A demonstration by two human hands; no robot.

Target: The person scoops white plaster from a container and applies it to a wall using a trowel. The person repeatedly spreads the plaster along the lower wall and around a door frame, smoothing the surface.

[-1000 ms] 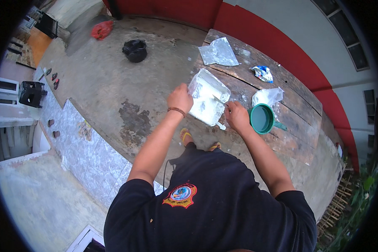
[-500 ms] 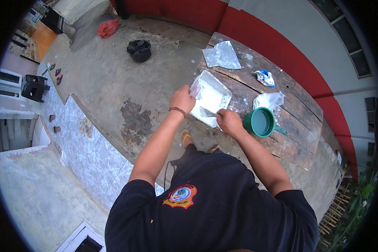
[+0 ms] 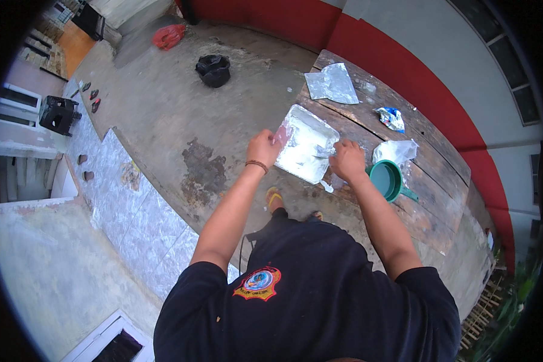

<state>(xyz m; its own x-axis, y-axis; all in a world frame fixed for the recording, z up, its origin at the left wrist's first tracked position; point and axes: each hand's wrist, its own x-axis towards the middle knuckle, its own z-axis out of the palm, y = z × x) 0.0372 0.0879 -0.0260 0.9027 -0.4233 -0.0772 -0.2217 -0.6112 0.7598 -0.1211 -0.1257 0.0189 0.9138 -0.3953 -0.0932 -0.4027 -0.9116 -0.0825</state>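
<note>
A rectangular tray [image 3: 294, 120] smeared with white paste is held out in front of me, over the left edge of the wooden table [image 3: 425, 211]. My left hand [image 3: 263, 149] is closed on its left rim. My right hand [image 3: 347, 160] is closed at the tray's right side around a putty knife, whose greyish blade [image 3: 324, 152] lies over the paste; the handle is hidden in the fist. A white blob hangs at the tray's near corner. Right of that hand, a green dipper [image 3: 386, 181] with liquid in it stands on the table.
On the table lie a torn silvery sheet [image 3: 333, 84], a crumpled blue-and-white packet [image 3: 391, 119] and a whitish plastic bag [image 3: 395, 151]. A black bucket [image 3: 213, 71] and a red plastic bag [image 3: 169, 37] stand on the concrete floor. A red-and-grey wall runs behind the table.
My right hand and the putty knife have moved away from me, up along the tray's right side. The blade has gone from the near part to the right edge. My left hand keeps its grip.
</note>
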